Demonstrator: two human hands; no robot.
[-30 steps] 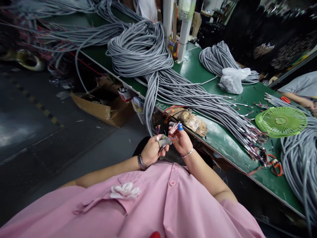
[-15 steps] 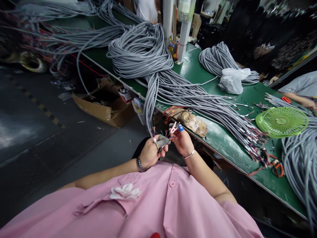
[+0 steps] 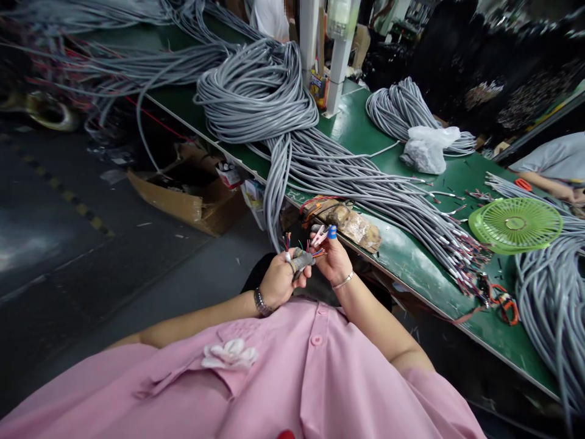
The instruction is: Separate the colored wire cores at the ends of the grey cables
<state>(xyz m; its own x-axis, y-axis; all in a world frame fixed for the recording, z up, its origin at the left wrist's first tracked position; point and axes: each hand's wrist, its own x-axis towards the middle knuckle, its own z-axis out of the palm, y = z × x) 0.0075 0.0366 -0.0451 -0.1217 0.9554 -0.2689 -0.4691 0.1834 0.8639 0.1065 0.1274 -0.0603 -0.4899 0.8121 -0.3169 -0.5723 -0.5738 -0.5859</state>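
My left hand (image 3: 278, 281) is closed around a few grey cable ends (image 3: 301, 261) in front of my shirt. Thin coloured wires fan out of their cut jackets. Close beside them, my right hand (image 3: 333, 259) pinches a small pink clip-like tool (image 3: 320, 235); its exact kind is hard to make out. Blue tape wraps a fingertip of that hand. Several coloured wires reach toward the right fingers, and whether the tool grips any is hidden. Behind my hands, a bundle of grey cables (image 3: 275, 189) hangs over the table edge.
Coiled grey cable (image 3: 256, 91) lies on the green table (image 3: 402, 244), its stripped ends spread right. A wrapped brown block (image 3: 354, 225) sits at the near edge. Farther right are a green fan (image 3: 516, 224), orange-handled scissors (image 3: 505, 303) and another person's arm (image 3: 548, 184). A cardboard box (image 3: 183, 204) stands below.
My right hand has tilted slightly, bringing the taped fingertip closer against the pink tool. My left hand keeps its hold on the cables. The whole view has shifted a little.
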